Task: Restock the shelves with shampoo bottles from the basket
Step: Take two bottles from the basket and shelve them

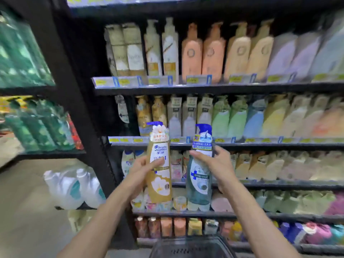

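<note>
My left hand (142,169) grips a gold-and-white shampoo bottle (159,185) with a blue pump, held upright in front of the shelves. My right hand (216,164) grips a teal translucent shampoo bottle (199,185) with a blue pump and a blue neck label, also upright. The two bottles are side by side, a little apart, level with the third shelf (260,145). The dark basket (189,247) sits at the bottom edge below my arms; what it holds is hidden.
Black shelves (223,88) run across the view, packed with rows of bottles and yellow price tags. A black upright post (80,101) separates them from green bottles (37,125) at left. White wrapped packs (72,187) sit on the floor at lower left.
</note>
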A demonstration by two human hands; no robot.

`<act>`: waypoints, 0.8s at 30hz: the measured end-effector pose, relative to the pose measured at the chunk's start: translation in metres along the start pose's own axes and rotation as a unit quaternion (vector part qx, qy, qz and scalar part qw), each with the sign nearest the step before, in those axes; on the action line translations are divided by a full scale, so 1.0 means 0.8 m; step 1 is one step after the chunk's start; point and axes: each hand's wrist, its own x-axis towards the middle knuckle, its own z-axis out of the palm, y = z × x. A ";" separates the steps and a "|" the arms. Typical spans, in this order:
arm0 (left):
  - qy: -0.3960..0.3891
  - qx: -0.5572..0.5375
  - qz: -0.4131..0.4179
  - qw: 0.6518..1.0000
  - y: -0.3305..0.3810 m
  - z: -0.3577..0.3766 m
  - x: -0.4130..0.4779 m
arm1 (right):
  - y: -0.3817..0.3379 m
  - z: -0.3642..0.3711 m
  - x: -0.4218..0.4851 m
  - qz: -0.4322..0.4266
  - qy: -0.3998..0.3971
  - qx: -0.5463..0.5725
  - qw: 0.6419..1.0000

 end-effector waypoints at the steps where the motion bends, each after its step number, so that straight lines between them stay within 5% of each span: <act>1: 0.011 -0.004 0.031 0.999 0.030 -0.001 -0.003 | -0.028 0.008 0.003 -0.023 -0.004 0.000 1.000; 9: 0.063 0.031 0.156 0.985 0.147 -0.067 -0.025 | -0.149 0.089 0.004 -0.133 -0.018 0.045 0.990; 24: 0.083 0.021 0.190 0.978 0.148 -0.292 0.036 | -0.078 0.286 0.062 -0.061 -0.019 -0.038 0.997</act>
